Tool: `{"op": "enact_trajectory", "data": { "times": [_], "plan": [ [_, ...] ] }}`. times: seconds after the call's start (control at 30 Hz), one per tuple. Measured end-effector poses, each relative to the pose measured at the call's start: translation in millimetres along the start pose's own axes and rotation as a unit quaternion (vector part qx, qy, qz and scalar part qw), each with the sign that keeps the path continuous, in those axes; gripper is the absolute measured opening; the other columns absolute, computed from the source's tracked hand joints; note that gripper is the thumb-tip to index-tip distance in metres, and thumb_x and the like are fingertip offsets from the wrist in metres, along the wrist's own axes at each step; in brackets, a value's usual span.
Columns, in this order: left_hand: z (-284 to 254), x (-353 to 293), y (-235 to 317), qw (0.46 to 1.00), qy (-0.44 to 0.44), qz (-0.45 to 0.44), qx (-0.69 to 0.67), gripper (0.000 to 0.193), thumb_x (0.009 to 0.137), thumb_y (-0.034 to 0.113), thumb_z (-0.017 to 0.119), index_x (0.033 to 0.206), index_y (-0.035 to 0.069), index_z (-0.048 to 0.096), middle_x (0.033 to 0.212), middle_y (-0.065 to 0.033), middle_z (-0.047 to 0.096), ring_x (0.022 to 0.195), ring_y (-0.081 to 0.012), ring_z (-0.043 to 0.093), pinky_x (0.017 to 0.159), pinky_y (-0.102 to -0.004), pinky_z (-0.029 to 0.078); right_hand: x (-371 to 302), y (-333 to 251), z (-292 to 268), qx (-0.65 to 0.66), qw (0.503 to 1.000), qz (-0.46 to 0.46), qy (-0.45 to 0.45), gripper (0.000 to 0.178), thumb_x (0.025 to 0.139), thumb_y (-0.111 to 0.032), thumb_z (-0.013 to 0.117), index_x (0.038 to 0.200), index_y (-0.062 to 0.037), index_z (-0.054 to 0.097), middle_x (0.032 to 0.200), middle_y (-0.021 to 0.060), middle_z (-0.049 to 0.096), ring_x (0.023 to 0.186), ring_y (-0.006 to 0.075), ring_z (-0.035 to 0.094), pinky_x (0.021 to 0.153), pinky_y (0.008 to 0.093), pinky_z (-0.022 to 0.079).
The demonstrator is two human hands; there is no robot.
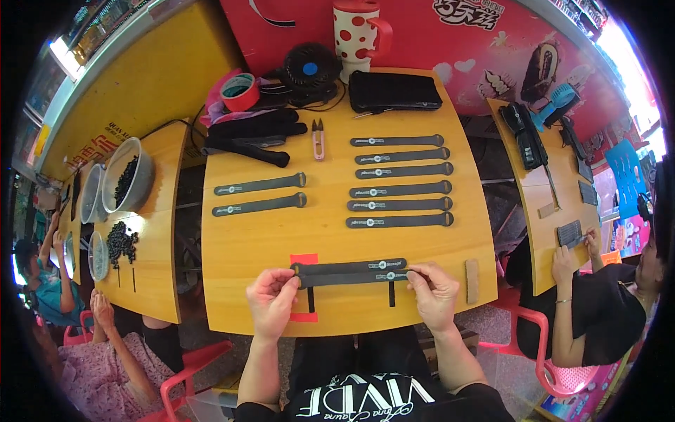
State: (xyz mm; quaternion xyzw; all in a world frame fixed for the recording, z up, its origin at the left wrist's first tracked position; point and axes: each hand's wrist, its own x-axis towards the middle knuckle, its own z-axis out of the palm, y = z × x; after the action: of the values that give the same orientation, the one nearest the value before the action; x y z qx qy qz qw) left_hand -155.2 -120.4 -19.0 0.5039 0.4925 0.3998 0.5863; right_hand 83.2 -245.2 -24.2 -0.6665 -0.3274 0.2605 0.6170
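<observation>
Pinching a white-lettered strap (348, 278) are the left hand (271, 297) and right hand (436, 295)

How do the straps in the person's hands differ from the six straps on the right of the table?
The held straps number two, against six straps. The held straps run between the left hand and right hand; the six straps lie untouched. The held straps sit close together, while the six straps have gaps between them. Both sets are dark with white print.

Bare forearms (260, 373) reach forward, the left grip (272, 299) and right grip (435, 297) well apart, both pinching.
</observation>
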Motion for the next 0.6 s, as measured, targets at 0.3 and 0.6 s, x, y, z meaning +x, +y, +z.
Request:
{"op": "enact_trajectory", "data": {
  "times": [0.3,0.6],
  "plan": [
    [-0.8,8.6,6.1,0.999,0.005,-0.033,0.019,0.007,0.086,-0.007,0.067,0.092,-0.003,0.067,0.073,-0.0022,0.066,0.055,-0.0041,0.057,0.049,-0.0186,0.045,8.5,5.7,-0.3,-0.141,0.985,-0.095,-0.025,0.008,0.084,0.011,0.067,0.089,0.0049,0.067,0.076,0.0052,0.060,0.061,0.0082,0.057,0.054,0.0198,0.041],
    [2.1,9.9,8.7,0.999,0.021,-0.043,0.023,0.008,0.086,-0.007,0.067,0.092,-0.003,0.067,0.072,-0.0023,0.066,0.054,-0.0037,0.056,0.048,-0.0185,0.044,9.8,3.0,3.3,-0.137,0.988,-0.068,0.005,0.011,0.083,0.012,0.064,0.090,0.0048,0.069,0.074,0.0043,0.058,0.056,0.0069,0.048,0.049,0.0201,0.034]
  ]
}}
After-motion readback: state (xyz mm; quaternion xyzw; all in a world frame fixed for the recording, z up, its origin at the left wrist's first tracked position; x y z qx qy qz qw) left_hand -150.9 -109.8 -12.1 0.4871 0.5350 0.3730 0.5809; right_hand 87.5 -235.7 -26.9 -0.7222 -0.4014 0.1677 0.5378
